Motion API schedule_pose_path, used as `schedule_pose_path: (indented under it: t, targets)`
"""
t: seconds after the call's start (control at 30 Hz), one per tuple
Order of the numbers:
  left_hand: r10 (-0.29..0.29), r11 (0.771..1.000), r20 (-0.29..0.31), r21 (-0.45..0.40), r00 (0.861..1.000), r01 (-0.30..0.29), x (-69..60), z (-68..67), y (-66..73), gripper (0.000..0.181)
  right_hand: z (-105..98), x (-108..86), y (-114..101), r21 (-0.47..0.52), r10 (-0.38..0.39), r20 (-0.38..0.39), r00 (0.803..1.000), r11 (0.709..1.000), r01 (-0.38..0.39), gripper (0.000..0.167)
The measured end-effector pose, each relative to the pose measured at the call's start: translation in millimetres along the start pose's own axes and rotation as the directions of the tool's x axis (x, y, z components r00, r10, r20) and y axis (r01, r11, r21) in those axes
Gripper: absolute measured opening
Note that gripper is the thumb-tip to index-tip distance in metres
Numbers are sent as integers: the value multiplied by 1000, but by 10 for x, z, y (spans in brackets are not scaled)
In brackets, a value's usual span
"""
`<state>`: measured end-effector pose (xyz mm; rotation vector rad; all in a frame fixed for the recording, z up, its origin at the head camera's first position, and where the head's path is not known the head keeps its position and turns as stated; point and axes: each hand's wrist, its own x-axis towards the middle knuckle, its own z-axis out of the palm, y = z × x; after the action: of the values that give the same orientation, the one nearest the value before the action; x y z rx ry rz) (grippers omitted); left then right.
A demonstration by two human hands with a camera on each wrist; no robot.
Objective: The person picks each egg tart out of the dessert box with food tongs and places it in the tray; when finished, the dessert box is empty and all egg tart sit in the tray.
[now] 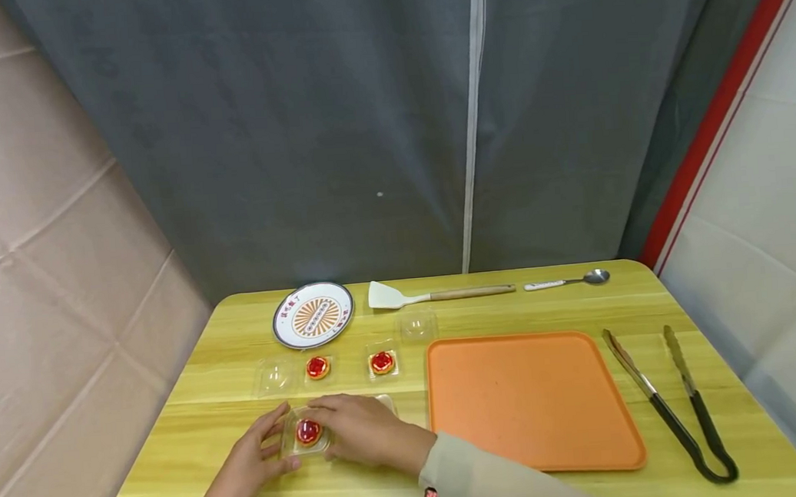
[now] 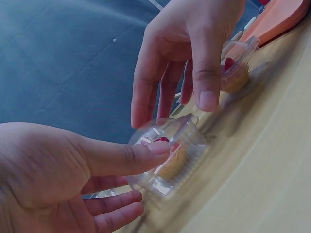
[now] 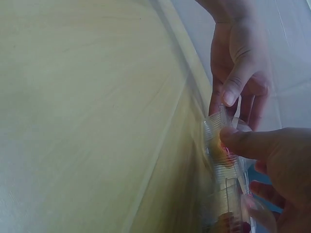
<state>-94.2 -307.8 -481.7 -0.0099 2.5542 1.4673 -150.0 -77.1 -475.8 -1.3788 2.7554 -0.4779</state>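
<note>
A clear plastic box (image 1: 290,439) holds a tart with a glossy red topping (image 1: 308,432) near the table's front left. At its left side is my left hand (image 1: 253,459), thumb in front, fingers behind, fairly straight. My right hand (image 1: 365,428) reaches over the box's right side with extended fingers touching the lid. In the left wrist view my left thumb (image 2: 131,158) lies across the box, with the other fingers below. Largely hidden behind my right hand is a second boxed tart (image 2: 235,80). Whether the lid is fully pressed down, I cannot tell.
Farther back lie two more tarts (image 1: 318,367) (image 1: 382,363) in plastic boxes with lids (image 1: 275,376) (image 1: 418,325) folded out. A plate (image 1: 316,316), spatula (image 1: 443,295) and spoon (image 1: 570,280) line the back. An orange tray (image 1: 534,404) and black-handled tongs (image 1: 680,421) lie right.
</note>
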Motion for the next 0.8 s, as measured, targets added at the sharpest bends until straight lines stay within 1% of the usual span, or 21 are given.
schedule_pose_path:
  t: [0.2,0.3,0.43,0.63,0.8]
  targets:
    - [-44,999,-16,-11,999,44,19,12,-58,95,5,31,-31,-43,-24,4,1000,999,24,72]
    - [-30,1000,-14,-8,999,30,35,22,-91,96,13,67,-40,-57,-37,8,999,998,37,70]
    - [-9,1000,-23,5,1000,9,57,37,-124,94,20,86,-35,-53,-33,6,999,998,34,68]
    - [-33,999,-63,23,997,35,80,48,-148,92,42,104,-28,-21,-26,-15,1000,999,25,67]
    - [-40,999,-76,13,996,41,85,65,-179,91,74,120,-29,-6,11,-15,1000,1000,-11,65]
